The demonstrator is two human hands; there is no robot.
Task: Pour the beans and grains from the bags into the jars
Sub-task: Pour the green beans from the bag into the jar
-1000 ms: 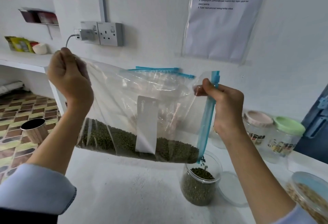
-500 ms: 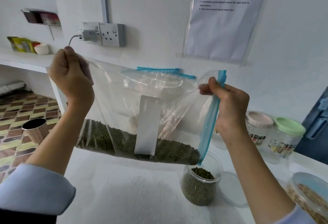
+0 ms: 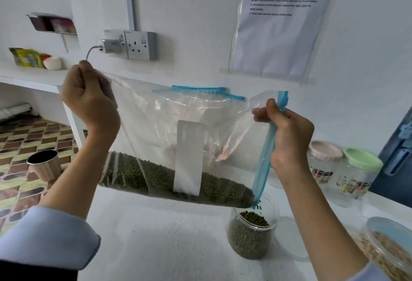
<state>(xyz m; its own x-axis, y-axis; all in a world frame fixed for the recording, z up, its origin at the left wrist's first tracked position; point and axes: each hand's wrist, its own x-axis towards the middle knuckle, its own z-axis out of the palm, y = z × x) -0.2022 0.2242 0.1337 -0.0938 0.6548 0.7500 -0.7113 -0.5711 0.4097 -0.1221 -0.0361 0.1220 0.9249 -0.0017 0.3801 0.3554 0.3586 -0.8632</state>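
Note:
A clear zip bag [image 3: 169,129] with a blue zipper strip and a white label hangs sideways above the counter, green mung beans lying along its lower edge. My left hand [image 3: 89,100] grips its upper left corner in a fist. My right hand [image 3: 287,138] pinches the blue zipper edge at the right. The bag's lower right corner hangs just over an open clear jar [image 3: 250,234], which is mostly full of green beans. A few beans drop from the corner into the jar.
The jar's clear lid [image 3: 289,238] lies just right of it. Two lidded jars, pink lid [image 3: 324,160] and green lid [image 3: 359,169], stand at the back right. A container of tan grains [image 3: 388,247] sits at the right edge. A metal cup [image 3: 43,165] stands on the floor at left.
Both hands have risen slightly and the right hand has shifted right, keeping the bag's corner over the jar. Beans fall from the corner again after pausing half a second ago.

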